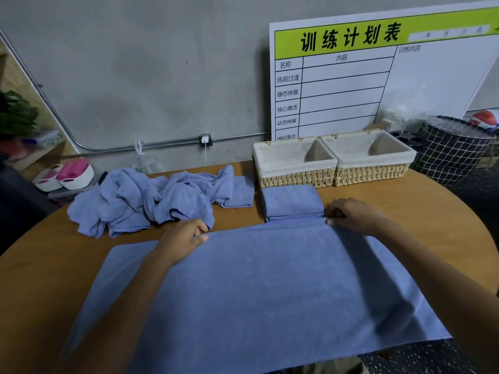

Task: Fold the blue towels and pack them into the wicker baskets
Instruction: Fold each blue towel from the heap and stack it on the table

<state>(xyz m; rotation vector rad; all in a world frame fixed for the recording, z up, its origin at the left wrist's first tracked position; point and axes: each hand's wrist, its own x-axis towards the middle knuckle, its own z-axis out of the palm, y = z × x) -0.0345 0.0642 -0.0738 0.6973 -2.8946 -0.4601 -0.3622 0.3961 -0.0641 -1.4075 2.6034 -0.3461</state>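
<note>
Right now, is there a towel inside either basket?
No, both wicker baskets show only bare cloth lining; the folded towel lies on the table in front.

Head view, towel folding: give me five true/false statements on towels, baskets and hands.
1. Both wicker baskets hold folded towels. False: both show only their cloth lining.
2. A folded towel lies on the table in front of the left-hand basket. True.
3. The spread towel hangs over the table's near edge. True.
4. The right hand rests in a basket. False: it pinches the spread towel's far edge.
5. The crumpled towels lie right of the baskets. False: they lie left of them, beyond the left hand.
</note>
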